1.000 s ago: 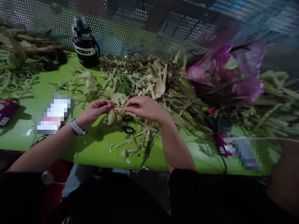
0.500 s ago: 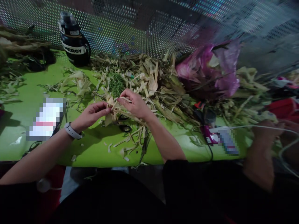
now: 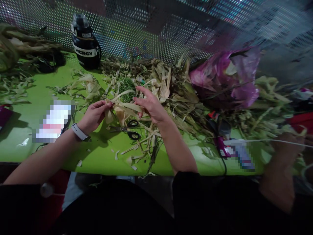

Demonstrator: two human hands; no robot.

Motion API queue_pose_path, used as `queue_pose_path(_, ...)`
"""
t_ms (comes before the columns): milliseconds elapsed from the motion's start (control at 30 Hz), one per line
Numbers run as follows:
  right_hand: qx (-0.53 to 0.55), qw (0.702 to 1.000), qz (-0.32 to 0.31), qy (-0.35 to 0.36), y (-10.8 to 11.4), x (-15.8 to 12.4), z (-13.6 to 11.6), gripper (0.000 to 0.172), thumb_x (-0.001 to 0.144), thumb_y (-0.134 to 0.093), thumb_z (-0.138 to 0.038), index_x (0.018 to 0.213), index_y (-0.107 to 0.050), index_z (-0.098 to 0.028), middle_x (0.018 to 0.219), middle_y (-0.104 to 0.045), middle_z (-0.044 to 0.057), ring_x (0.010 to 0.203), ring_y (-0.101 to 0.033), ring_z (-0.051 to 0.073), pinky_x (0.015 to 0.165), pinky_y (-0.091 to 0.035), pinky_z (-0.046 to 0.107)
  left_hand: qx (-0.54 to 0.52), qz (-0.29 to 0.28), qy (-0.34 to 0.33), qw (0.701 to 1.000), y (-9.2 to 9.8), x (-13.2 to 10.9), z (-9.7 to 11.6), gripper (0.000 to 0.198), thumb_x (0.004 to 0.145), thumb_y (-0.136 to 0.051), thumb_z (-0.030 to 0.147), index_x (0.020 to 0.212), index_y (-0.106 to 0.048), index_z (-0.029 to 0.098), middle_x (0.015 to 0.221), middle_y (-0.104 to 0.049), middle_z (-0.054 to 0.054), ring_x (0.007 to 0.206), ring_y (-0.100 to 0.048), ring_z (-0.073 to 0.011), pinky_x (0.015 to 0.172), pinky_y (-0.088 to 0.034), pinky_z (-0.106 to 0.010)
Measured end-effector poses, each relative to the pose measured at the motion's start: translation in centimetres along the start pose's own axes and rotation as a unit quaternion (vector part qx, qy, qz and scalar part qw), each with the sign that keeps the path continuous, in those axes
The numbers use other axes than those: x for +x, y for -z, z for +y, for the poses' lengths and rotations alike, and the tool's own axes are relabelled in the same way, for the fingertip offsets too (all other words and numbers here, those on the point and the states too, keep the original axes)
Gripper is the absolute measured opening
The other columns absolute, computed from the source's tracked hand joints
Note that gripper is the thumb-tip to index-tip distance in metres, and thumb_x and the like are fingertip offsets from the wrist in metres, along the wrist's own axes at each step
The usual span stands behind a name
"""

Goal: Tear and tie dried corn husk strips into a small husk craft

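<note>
My left hand (image 3: 94,116), with a white band at its wrist, is closed in a pinch on pale strips of dried corn husk (image 3: 123,106). The strips fan out to the right from its fingertips. My right hand (image 3: 153,106) is open, its fingers spread beside the loose ends. One strip runs up to the right fingers, but they are not closed round it. Black-handled scissors (image 3: 128,129) lie on the green table (image 3: 97,156) just below the strips. A bundle of thin green stalks (image 3: 126,89) rests behind the hands.
Heaped dry husks (image 3: 181,101) cover the table's middle and right. A pink plastic bag (image 3: 225,78) and a dark bottle (image 3: 86,45) stand by the perforated panel (image 3: 146,32). One phone (image 3: 55,120) lies left, another (image 3: 243,156) right, near a co-worker's arm (image 3: 281,166).
My right hand has let go of the husk and moved right, its fingers spreading. My left hand keeps its pinch. The scissors show more fully, and the view has shifted slightly.
</note>
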State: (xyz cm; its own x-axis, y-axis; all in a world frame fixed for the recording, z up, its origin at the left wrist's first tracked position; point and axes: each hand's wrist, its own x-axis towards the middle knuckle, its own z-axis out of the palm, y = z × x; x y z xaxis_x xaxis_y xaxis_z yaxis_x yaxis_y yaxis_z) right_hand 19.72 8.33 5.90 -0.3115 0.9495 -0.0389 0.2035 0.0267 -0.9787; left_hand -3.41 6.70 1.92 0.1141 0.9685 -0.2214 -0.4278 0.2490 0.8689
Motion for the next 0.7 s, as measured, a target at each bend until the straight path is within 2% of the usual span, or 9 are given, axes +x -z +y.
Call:
queue_pose_path(133, 0.014, 0.998, -0.030, 0.053, 0.5, -0.9, -1.1, 0.051, 0.080, -0.063, -0.037, 0.129, -0.053, -0.026, 0.093, -0.067, 0.002, 0.077, -0.064, 0.015, 0.067, -0.055, 0.029, -0.007, -0.028, -0.003, 1.000, 0.2, 0.2, -0.2, 0.019, 0.067, -0.082, 0.020, 0.073, -0.065, 0.014, 0.076, -0.068, -0.001, 0.067, -0.061, -0.0080, 0.064, -0.050, -0.019)
queue_pose_path(233, 0.040, 0.993, -0.074, 0.081, 0.3, -1.6, -1.5, 0.044, 0.076, -0.065, -0.035, 0.118, -0.063, -0.023, 0.104, -0.069, 0.005, 0.093, -0.066, 0.019, 0.078, -0.056, 0.035, -0.007, -0.055, -0.005, 0.998, 0.1, 0.1, -0.4, 0.023, 0.066, -0.082, 0.020, 0.078, -0.064, 0.014, 0.078, -0.068, -0.001, 0.069, -0.062, -0.0084, 0.065, -0.051, -0.020)
queue_pose_path(333, 0.041, 0.991, -0.090, 0.092, -0.5, -1.9, -1.3, 0.042, 0.074, -0.071, -0.032, 0.114, -0.066, -0.023, 0.103, -0.070, 0.004, 0.095, -0.066, 0.018, 0.082, -0.056, 0.036, 0.002, -0.067, -0.016, 0.998, 0.0, -0.2, -0.5, 0.030, 0.064, -0.084, 0.020, 0.083, -0.060, 0.015, 0.075, -0.067, 0.001, 0.067, -0.063, -0.0087, 0.063, -0.050, -0.020)
queue_pose_path(400, 0.017, 0.992, -0.067, 0.105, -1.2, -1.8, -0.9, 0.037, 0.075, -0.072, -0.032, 0.111, -0.068, -0.024, 0.099, -0.070, 0.004, 0.093, -0.066, 0.017, 0.084, -0.055, 0.037, 0.020, -0.074, -0.020, 0.997, -0.1, -0.4, -0.6, 0.032, 0.064, -0.084, 0.021, 0.083, -0.057, 0.017, 0.073, -0.066, 0.002, 0.067, -0.064, -0.0101, 0.058, -0.049, -0.020)
queue_pose_path(500, -0.066, 0.986, -0.001, 0.154, -2.1, -1.6, -0.4, 0.022, 0.079, -0.070, -0.036, 0.097, -0.072, -0.023, 0.093, -0.068, 0.004, 0.091, -0.063, 0.017, 0.086, -0.053, 0.038, 0.048, -0.086, -0.031, 0.995, -0.1, -0.5, -0.8, 0.034, 0.065, -0.083, 0.022, 0.080, -0.053, 0.018, 0.073, -0.066, 0.002, 0.070, -0.066, -0.0119, 0.057, -0.049, -0.019)
queue_pose_path(600, -0.181, 0.955, 0.061, 0.227, -2.6, -1.5, -0.3, 0.013, 0.082, -0.067, -0.036, 0.086, -0.072, -0.024, 0.094, -0.063, 0.005, 0.098, -0.059, 0.020, 0.090, -0.049, 0.041, 0.053, -0.099, -0.040, 0.993, -0.2, -0.7, -1.0, 0.033, 0.064, -0.083, 0.020, 0.078, -0.053, 0.017, 0.072, -0.065, 0.002, 0.075, -0.066, -0.0119, 0.064, -0.050, -0.020)
queue_pose_path(700, -0.233, 0.933, 0.065, 0.266, -2.8, -1.5, -0.4, 0.011, 0.086, -0.062, -0.033, 0.087, -0.069, -0.025, 0.101, -0.061, 0.006, 0.104, -0.056, 0.021, 0.091, -0.047, 0.042, 0.040, -0.108, -0.028, 0.993, -0.3, -0.8, -1.0, 0.032, 0.065, -0.083, 0.019, 0.082, -0.055, 0.017, 0.073, -0.065, 0.002, 0.076, -0.066, -0.0114, 0.069, -0.051, -0.022)
